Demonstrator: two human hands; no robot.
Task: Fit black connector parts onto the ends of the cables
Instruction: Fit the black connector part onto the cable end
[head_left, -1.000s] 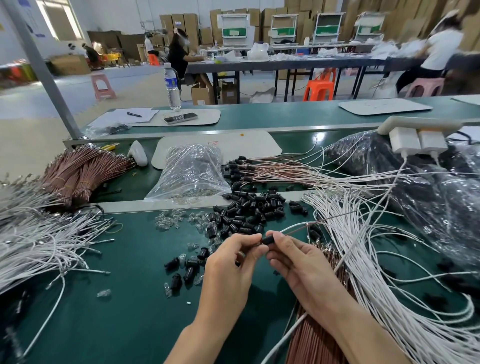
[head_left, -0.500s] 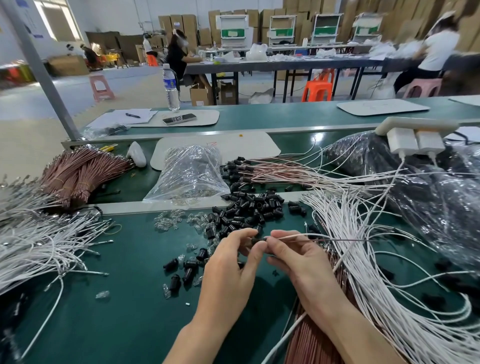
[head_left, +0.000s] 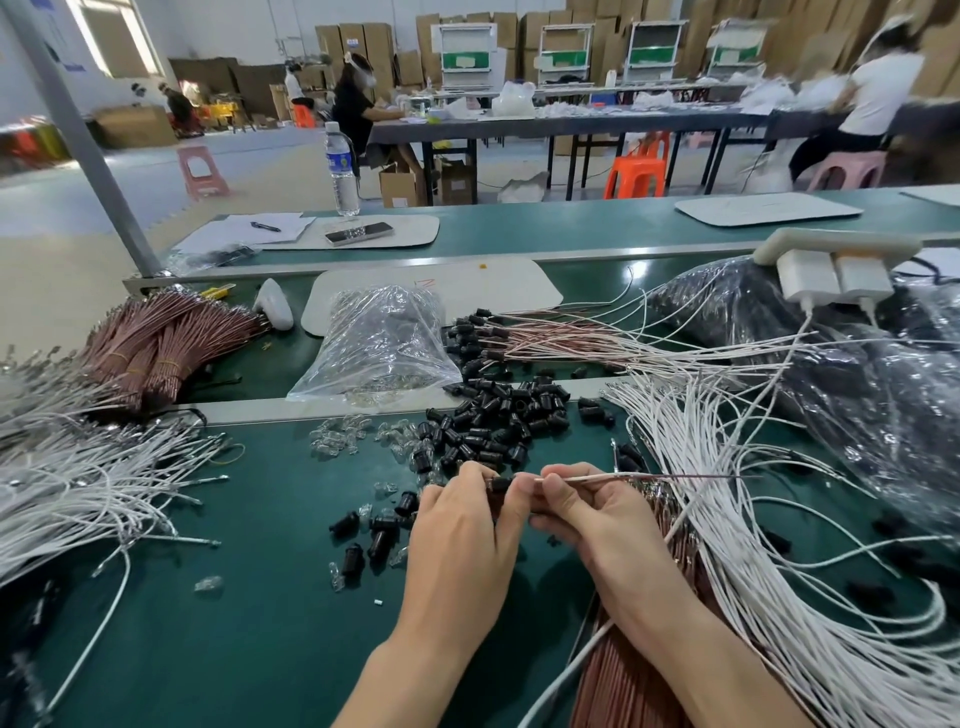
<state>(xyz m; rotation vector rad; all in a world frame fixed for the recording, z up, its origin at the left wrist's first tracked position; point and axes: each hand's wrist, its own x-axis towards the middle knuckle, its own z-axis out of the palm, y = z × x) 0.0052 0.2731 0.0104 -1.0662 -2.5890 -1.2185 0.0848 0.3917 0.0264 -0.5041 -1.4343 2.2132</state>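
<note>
Connector: I see one black connector (head_left: 500, 484) held just above the green bench top, straight in front of me, on the near side of the connector pile.
Cable: a thin cable (head_left: 654, 477) runs level to the right out of the right fingertips. Its near end points into the connector. I cannot tell if it is seated.
Left hand (head_left: 462, 540): back of the hand faces me, thumb and fingers curled in and pinching the connector.
Right hand (head_left: 597, 525): thumb and forefinger pinch the cable close to its end, with the other fingers curled beneath.
Between hands: the fingertips are nearly touching, with little slack.
Pile: a heap of black connectors (head_left: 498, 421) lies just beyond the hands, up against the rail.
Strays: a few loose black connectors (head_left: 379, 535) lie just left of the left hand, with small clear parts (head_left: 337, 436) scattered near them.
Right side: crowded. White cables (head_left: 753, 545) fan from the right wrist to the frame edge, and a brown cable bundle (head_left: 623, 680) lies under the right forearm.
Left side: more white cables (head_left: 78, 493), their tips reaching toward the middle.
Open room: bare bench top (head_left: 249, 639) between the left cables and the left forearm, running down to the lower frame edge.
Far edge: a metal rail (head_left: 249, 411) crosses behind the pile. Beyond it are a clear plastic bag (head_left: 379, 348) and brown cables with black ends (head_left: 545, 340).
Far right: a dark plastic bag (head_left: 857, 395) bulks over the cables.
</note>
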